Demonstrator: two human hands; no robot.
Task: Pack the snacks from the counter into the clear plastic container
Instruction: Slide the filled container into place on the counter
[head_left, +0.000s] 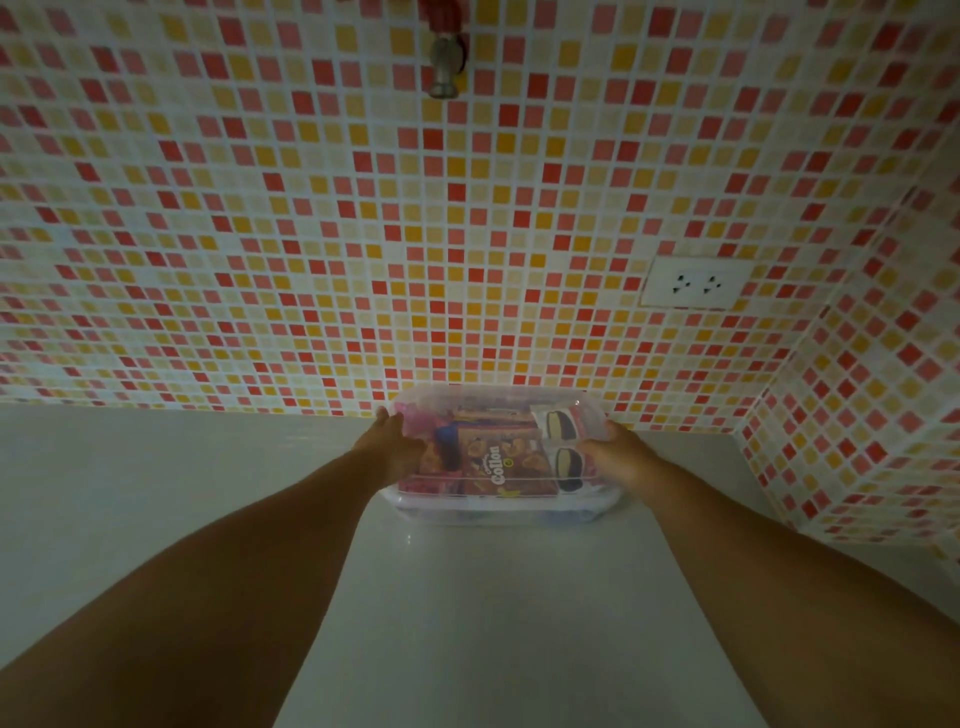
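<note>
Head view: clear plastic container (501, 506) sits centre frame on white counter (156, 467), near tiled wall (311, 208), packed w/ snacks (496, 462). Left hand (392, 441) grips its left side, right hand (615, 452) grips right side, fingers curled on edges. Wall socket (695, 283) right of centre.

The scene is seen from one wide camera worn on the person's head, pointed forward and down along both arms, so the counter (156, 493) is seen close below and the tiled wall (311, 208) is seen rising just behind it
</note>
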